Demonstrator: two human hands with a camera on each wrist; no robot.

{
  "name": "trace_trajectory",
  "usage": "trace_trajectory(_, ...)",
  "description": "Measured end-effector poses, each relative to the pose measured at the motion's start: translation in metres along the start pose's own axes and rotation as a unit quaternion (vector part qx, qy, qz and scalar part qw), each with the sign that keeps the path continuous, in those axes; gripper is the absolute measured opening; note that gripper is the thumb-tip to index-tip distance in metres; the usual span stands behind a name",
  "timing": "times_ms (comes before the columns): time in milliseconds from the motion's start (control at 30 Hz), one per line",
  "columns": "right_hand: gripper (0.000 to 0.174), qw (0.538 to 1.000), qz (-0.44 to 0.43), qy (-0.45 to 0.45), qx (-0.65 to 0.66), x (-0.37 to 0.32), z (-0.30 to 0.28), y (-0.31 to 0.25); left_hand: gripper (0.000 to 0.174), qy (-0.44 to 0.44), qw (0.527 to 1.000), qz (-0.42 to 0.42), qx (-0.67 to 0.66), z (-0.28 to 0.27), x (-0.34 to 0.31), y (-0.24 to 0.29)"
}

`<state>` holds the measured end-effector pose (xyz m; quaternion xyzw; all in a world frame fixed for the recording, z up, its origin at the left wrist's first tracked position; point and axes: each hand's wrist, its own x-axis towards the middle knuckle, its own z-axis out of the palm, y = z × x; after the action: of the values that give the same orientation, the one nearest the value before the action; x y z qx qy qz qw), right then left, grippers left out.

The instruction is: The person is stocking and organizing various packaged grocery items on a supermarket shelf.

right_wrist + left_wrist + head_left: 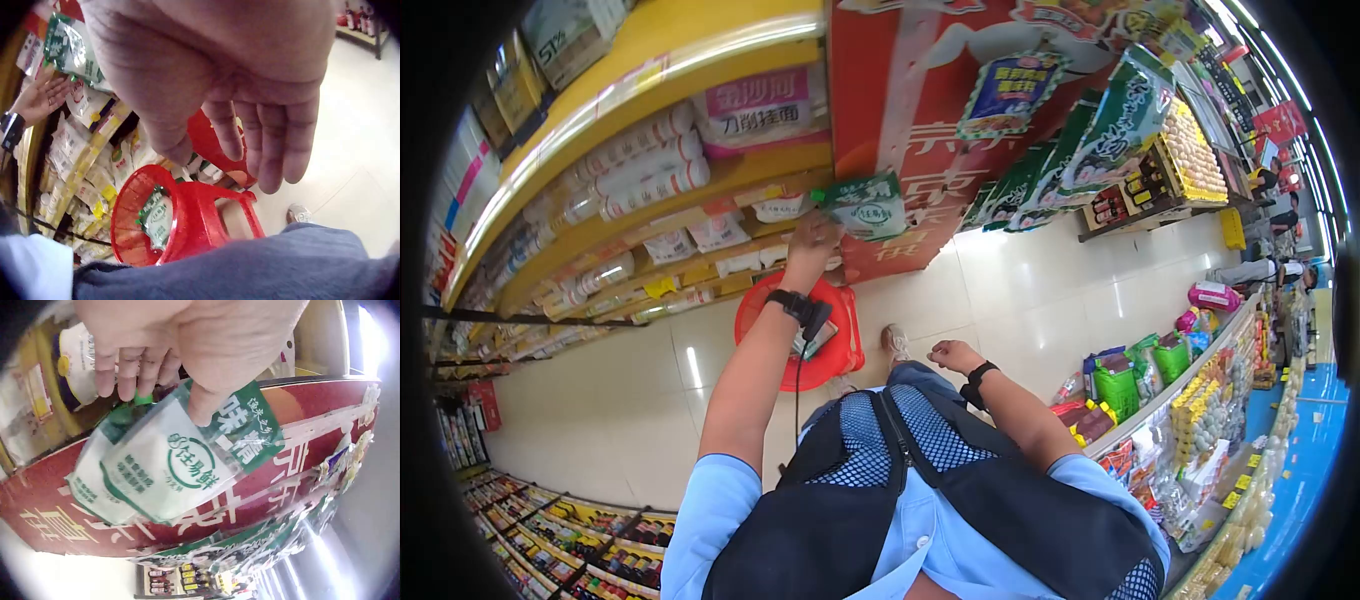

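Note:
My left hand [815, 245] is at the shelf's end and pinches the edge of a green-and-white MSG bag [181, 456]. Its thumb lies across the bag's front, while the other fingers [128, 372] stretch out past the edge. A second, similar bag [84, 478] shows behind the first. Held low in front of the body, my right hand [219, 81] is empty with its fingers loosely extended. Below the hands stands a red plastic basket [117, 228], and another green-and-white bag [156, 219] lies inside it.
A tall red carton display [870, 120] adjoins the yellow shelf [740, 30] of noodle packs and white bags. Large green packets [1110, 130] hang on its right side. Behind them is a stand of eggs [1195, 150]. Low bins with bagged goods [1115, 385] line the right.

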<state>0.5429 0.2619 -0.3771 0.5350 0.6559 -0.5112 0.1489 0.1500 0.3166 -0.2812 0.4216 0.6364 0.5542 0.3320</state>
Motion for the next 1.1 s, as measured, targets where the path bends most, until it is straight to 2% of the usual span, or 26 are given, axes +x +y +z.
trace_trajectory(67,0.051,0.992,0.009,-0.014,0.127,0.001,-0.020,-0.022,0.044,-0.035,0.997,-0.058,-0.037,0.013,0.021,0.000)
trace_trajectory(167,0.057,0.969,-0.076,0.069,0.227,0.020,-0.049,-0.060,0.045,0.024,0.984,-0.172,0.035,0.026,0.020,0.045)
trace_trajectory(200,0.058,0.962,-0.145,0.140,0.186,0.030,-0.060,-0.074,0.042,0.025,0.994,-0.022,-0.108,0.031,0.025,0.016)
trace_trajectory(233,0.060,0.943,-0.212,0.210,0.144,0.041,-0.074,-0.090,0.040,0.027,0.996,-0.025,-0.087,0.031,0.026,0.013)
trace_trajectory(300,0.063,0.949,-0.199,0.206,0.134,0.001,-0.126,-0.163,0.037,0.034,0.998,-0.034,-0.045,0.030,0.022,0.011)
trace_trajectory(400,0.065,0.868,-0.371,0.271,0.191,0.057,-0.135,-0.171,0.031,0.030,0.992,-0.058,-0.105,0.033,0.005,0.040)
trace_trajectory(500,0.072,0.881,-0.371,0.258,0.136,0.043,-0.152,-0.192,0.028,0.043,0.979,-0.098,-0.172,0.034,-0.015,0.073)
trace_trajectory(533,0.073,0.886,-0.374,0.234,0.147,0.037,-0.155,-0.197,0.024,0.051,0.974,-0.071,-0.210,0.038,-0.024,0.083)
trace_trajectory(600,0.075,0.895,-0.376,0.179,0.163,0.027,-0.154,-0.199,0.025,0.038,0.948,-0.068,-0.307,0.042,-0.038,0.102)
trace_trajectory(700,0.065,0.884,-0.385,0.054,0.258,0.037,-0.139,-0.193,0.030,0.029,0.906,-0.089,-0.414,0.043,-0.058,0.130)
trace_trajectory(767,0.055,0.889,-0.342,-0.068,0.297,0.029,-0.144,-0.199,0.034,0.028,0.876,-0.112,-0.468,0.050,-0.068,0.153)
trace_trajectory(800,0.050,0.886,-0.316,-0.133,0.311,0.024,-0.145,-0.205,0.039,0.025,0.873,-0.106,-0.475,0.050,-0.072,0.139)
trace_trajectory(900,0.038,0.879,-0.283,-0.162,0.349,0.005,-0.142,-0.209,0.045,0.014,0.913,-0.116,-0.391,0.048,-0.091,0.113)
trace_trajectory(1000,0.038,0.899,-0.233,-0.193,0.316,0.002,-0.126,-0.190,0.047,-0.086,0.948,-0.163,-0.261,0.049,-0.125,0.083)
trace_trajectory(1100,0.047,0.930,-0.177,-0.201,0.253,0.018,-0.083,-0.153,0.044,-0.074,0.908,-0.235,-0.337,0.051,-0.162,0.029)
